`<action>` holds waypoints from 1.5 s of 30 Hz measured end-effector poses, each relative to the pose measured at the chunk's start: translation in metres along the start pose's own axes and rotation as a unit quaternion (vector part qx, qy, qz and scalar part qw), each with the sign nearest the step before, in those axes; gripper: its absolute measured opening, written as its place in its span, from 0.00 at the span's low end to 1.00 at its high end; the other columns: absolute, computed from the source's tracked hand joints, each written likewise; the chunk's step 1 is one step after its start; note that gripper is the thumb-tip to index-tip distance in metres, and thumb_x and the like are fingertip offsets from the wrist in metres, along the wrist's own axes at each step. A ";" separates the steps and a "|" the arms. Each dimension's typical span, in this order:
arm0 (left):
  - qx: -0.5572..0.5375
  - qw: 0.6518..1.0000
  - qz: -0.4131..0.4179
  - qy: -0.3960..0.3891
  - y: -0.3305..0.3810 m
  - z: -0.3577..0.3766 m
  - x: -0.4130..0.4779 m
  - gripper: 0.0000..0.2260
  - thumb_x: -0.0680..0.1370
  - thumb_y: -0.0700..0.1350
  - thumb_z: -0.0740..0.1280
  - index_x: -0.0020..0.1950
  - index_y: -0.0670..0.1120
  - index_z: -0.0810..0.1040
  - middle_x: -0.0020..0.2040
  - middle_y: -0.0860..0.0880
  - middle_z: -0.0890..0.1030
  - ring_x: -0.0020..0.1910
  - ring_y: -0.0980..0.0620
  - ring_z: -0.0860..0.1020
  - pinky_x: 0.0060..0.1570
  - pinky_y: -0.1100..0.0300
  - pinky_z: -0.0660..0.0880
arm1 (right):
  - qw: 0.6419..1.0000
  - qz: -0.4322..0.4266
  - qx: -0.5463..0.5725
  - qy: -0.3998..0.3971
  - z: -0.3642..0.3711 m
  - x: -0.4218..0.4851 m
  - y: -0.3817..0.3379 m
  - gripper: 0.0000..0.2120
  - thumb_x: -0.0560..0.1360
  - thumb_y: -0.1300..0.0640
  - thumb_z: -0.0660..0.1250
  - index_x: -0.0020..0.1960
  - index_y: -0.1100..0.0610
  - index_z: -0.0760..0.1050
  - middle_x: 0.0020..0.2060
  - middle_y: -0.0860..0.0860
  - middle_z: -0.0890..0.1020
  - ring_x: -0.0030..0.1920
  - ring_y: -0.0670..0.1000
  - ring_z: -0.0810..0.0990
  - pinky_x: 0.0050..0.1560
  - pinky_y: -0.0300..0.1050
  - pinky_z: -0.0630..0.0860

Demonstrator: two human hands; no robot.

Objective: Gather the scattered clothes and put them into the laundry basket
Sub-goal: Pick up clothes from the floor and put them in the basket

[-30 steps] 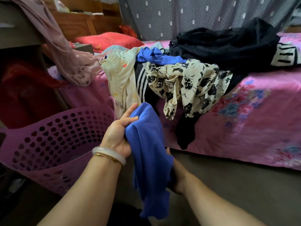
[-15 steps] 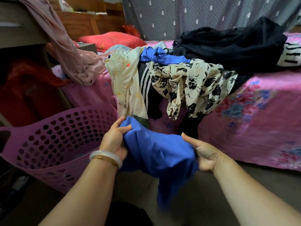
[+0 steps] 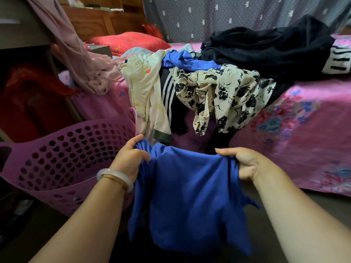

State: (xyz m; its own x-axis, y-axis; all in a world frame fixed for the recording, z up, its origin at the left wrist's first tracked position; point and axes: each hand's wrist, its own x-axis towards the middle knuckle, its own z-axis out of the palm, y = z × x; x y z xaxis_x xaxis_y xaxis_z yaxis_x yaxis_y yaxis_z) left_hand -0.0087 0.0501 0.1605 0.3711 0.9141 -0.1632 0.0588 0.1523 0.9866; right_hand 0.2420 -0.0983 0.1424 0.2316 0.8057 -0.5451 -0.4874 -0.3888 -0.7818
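A blue garment (image 3: 190,198) hangs spread out in front of me, held by its top edge. My left hand (image 3: 129,158) grips its left corner and my right hand (image 3: 241,162) grips its right corner. The purple perforated laundry basket (image 3: 57,158) stands on the floor just left of my left hand. On the bed lie more clothes: a cream garment (image 3: 146,92), a black-striped piece (image 3: 169,93), a cream floral blouse (image 3: 224,93), another blue piece (image 3: 186,60) and a large black garment (image 3: 266,48).
The bed with a pink floral sheet (image 3: 303,133) fills the right side. A red pillow (image 3: 127,41) lies at its head. A dusty-pink cloth (image 3: 79,59) hangs from a shelf at the left. Grey floor (image 3: 313,202) shows below the bed edge.
My right hand has come up from below and moved right, pulling the bunched blue garment wide open between both hands. My left hand stayed beside the basket.
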 end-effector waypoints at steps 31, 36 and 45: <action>0.471 0.868 0.092 0.128 -0.006 -0.029 -0.003 0.07 0.74 0.51 0.71 0.36 0.54 0.79 0.52 0.43 0.78 0.50 0.45 0.74 0.47 0.52 0.76 | 0.629 -0.336 -0.577 0.397 -0.030 0.002 -0.020 0.15 0.75 0.49 0.63 0.36 0.55 0.82 0.50 0.52 0.80 0.56 0.60 0.72 0.56 0.51 0.68; 0.498 0.842 0.106 0.178 -0.005 -0.023 -0.005 0.07 0.74 0.53 0.70 0.40 0.52 0.82 0.61 0.45 0.66 0.64 0.41 0.64 0.63 0.47 0.68 | 0.665 -0.397 -0.475 0.419 -0.026 -0.004 -0.017 0.12 0.75 0.57 0.61 0.49 0.50 0.82 0.42 0.55 0.83 0.47 0.63 0.78 0.47 0.52 0.75; 0.522 0.825 0.120 0.177 -0.004 -0.005 -0.013 0.15 0.77 0.51 0.61 0.33 0.47 0.70 0.34 0.47 0.77 0.36 0.43 0.75 0.35 0.57 0.68 | 0.650 -0.296 -0.535 0.452 -0.015 -0.003 -0.014 0.15 0.81 0.49 0.56 0.47 0.57 0.76 0.46 0.61 0.80 0.48 0.64 0.78 0.41 0.50 0.66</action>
State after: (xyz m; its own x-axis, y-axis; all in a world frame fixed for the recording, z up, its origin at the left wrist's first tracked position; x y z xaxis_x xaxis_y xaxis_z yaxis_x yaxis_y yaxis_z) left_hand -0.0188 0.0394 0.1583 0.2053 0.9513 0.2299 0.8585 -0.2878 0.4245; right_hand 0.2609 -0.1019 0.1505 0.7474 0.5525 0.3689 0.6642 -0.6083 -0.4346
